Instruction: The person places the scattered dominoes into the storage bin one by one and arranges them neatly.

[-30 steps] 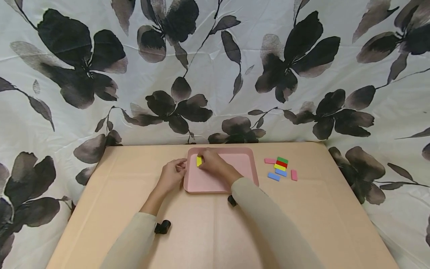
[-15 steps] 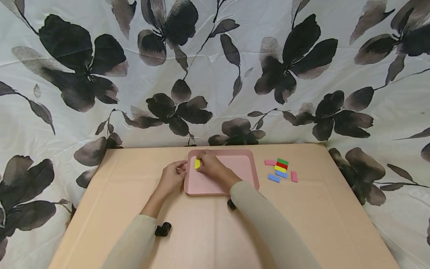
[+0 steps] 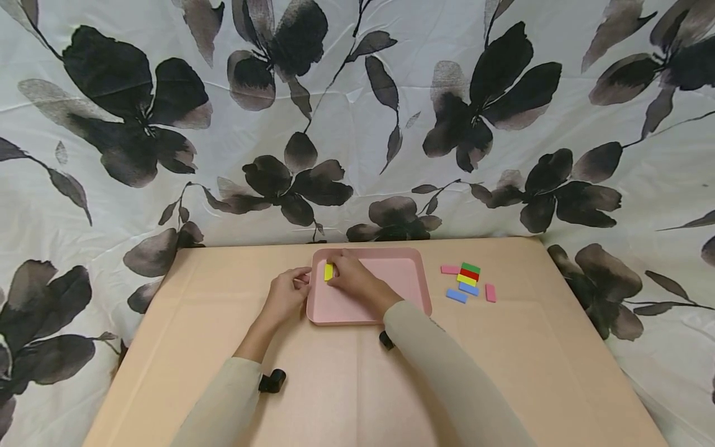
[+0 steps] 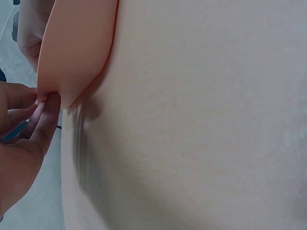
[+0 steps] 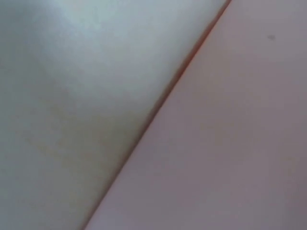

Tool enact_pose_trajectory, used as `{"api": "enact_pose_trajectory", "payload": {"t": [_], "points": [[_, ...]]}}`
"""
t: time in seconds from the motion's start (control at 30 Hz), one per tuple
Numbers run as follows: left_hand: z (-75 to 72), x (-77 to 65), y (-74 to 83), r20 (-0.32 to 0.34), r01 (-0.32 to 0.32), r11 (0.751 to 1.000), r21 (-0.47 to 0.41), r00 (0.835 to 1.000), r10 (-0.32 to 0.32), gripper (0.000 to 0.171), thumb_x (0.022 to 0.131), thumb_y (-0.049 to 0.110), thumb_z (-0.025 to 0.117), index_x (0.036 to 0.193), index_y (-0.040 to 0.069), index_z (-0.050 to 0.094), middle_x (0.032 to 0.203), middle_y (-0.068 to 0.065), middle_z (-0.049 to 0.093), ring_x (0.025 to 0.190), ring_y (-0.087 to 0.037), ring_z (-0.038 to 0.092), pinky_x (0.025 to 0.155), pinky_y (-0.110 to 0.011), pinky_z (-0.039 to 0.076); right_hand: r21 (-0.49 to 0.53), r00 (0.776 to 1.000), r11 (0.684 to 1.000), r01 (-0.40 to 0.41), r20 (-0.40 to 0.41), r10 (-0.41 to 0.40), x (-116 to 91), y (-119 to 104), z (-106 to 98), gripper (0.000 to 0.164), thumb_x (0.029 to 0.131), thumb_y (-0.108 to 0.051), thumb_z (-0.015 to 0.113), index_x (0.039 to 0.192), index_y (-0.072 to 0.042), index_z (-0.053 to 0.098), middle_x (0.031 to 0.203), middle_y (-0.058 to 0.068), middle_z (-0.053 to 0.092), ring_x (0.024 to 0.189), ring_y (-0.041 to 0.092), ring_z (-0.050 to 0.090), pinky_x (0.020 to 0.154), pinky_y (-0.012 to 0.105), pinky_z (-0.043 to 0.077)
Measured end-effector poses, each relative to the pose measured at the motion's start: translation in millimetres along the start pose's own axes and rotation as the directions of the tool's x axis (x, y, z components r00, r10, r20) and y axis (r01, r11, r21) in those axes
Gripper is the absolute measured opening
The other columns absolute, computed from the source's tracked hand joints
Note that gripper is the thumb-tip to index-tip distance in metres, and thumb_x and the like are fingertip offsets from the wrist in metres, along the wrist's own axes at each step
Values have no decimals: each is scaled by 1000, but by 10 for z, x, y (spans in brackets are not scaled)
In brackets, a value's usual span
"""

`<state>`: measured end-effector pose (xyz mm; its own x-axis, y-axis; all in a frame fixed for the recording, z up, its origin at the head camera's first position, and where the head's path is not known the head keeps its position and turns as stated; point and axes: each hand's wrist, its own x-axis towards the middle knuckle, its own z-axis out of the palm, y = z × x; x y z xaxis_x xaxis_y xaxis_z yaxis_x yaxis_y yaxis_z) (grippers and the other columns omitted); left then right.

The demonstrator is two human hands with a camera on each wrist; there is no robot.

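Note:
A pink tray (image 3: pixel 368 313) lies near the table's far edge in the head view. My left hand (image 3: pixel 286 293) pinches its left rim; the left wrist view shows thumb and fingers of this left hand (image 4: pixel 29 129) at the tray wall (image 4: pixel 76 48). Inside the tray, towards its left side, my right hand (image 3: pixel 357 277) holds a small yellow block (image 3: pixel 328 272) between its fingers. Part of the block is hidden behind those fingers. The right wrist view shows only tray floor (image 5: pixel 216 134) and table, with no hand.
Right of the tray lie loose blocks: green (image 3: pixel 470 267), red (image 3: pixel 469 275), yellow (image 3: pixel 466 280), blue (image 3: pixel 468 289), another blue (image 3: pixel 456 296), pink (image 3: pixel 449 269) and another pink (image 3: pixel 490 293). A floral cloth (image 3: pixel 357 124) hangs behind the table (image 3: pixel 335 385).
The right hand has shifted slightly left in the tray with the yellow block, then stayed still. The left hand keeps its place at the rim. The head view has tilted a little.

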<state>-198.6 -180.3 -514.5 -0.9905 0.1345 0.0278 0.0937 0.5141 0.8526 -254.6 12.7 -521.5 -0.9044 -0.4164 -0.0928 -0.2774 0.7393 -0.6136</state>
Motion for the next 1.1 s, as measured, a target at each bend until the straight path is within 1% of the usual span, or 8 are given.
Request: {"api": "enact_pose_trajectory", "payload": {"t": [0.17,0.27,0.47,0.63,0.73,0.9,0.97,1.1], "points": [[-19,16,21,1,7,1000,9,1000,-8,41,90,-5,67,131,-6,66,105,-19,71,91,-26,70,74,-23,55,20,999,1000,-24,23,23,-37,-35,-78,51,92,-12,78,138,-1,59,145,13,52,125,24,53,105,33,48],[-35,29,28,1,12,1000,14,1000,-12,42,90,-6,66,132,-6,65,105,-19,71,91,-27,71,73,-22,54,20,998,999,-47,31,47,-80,-69,-161,57,92,-12,77,144,-4,56,149,14,50,127,24,54,107,35,49],[-32,44,15,3,12,1000,11,1000,-12,42,89,-6,66,131,-6,65,105,-20,71,91,-27,70,73,-23,55,0,996,997,-77,47,77,-173,-85,-335,63,91,-14,79,148,-7,54,140,15,54,112,22,57,96,33,53],[-11,57,9,5,13,1000,11,1000,-13,41,90,-6,67,131,-7,65,105,-20,70,90,-26,69,70,-22,55,-20,999,999,-41,26,41,-286,-21,-516,63,90,-18,81,147,-5,55,133,17,57,96,19,60,83,29,54],[-5,58,21,11,20,1000,10,1000,-20,41,90,-5,67,131,-8,65,105,-20,70,89,-26,69,69,-22,55,-18,1000,1000,-24,-4,24,-382,39,-635,62,90,-19,81,145,-5,56,132,17,58,90,16,61,79,27,53],[-5,56,34,9,22,1000,16,1000,-22,41,91,-4,66,132,-6,65,105,-19,70,90,-26,68,70,-22,54,18,998,1000,25,-66,-23,-576,144,-830,58,90,-18,82,141,-4,59,129,17,61,87,13,63,78,26,53],[-9,56,33,6,21,1000,20,1000,-21,41,91,-4,67,132,-6,65,105,-19,70,90,-26,68,71,-21,54,18,994,999,51,-97,-49,-661,189,-898,55,89,-18,82,138,-4,61,125,16,62,86,13,63,78,26,54],[-11,53,34,8,22,1000,16,1000,-22,41,91,-4,66,132,-6,65,106,-19,69,90,-26,69,70,-22,55,-13,986,996,88,-143,-89,-844,287,-1012,50,89,-20,82,136,-10,66,115,8,63,88,13,62,79,27,55]]}}
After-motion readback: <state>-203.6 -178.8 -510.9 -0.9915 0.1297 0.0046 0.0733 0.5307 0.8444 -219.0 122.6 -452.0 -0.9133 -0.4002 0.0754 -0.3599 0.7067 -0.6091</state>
